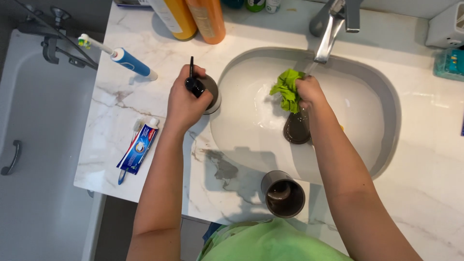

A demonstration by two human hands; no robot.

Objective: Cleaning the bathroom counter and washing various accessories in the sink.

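The green cloth (288,88) is bunched in the right hand (309,93), fingers pressed tight around it, right under the spout of the chrome tap (331,30) and above the white basin (386,96). Just below that hand a dark, rounded object (296,129) sits in the basin near the drain; it may be a dish or a lid, but its shape is hard to read. The left hand (186,99) is closed around a grey soap dispenser (211,94) with a black pump top (194,84), holding it on the marble counter (121,106) at the basin's edge.

By my judgement the cleaning is partway through: the cloth looks wet and in use, and the things that usually stand on the counter are spread about. A dark cup (283,194) stands on the front rim with some liquid or residue inside, seemingly not yet wiped. A toothpaste tube (139,147) lies over a toothbrush, and an electric toothbrush (121,57) lies farther back, both off to the left.

Whether water is running is unclear; no stream shows plainly. The orange bottles (193,17) at the back are cut off by the upper edge, and the right palm hides how much cloth is gripped.
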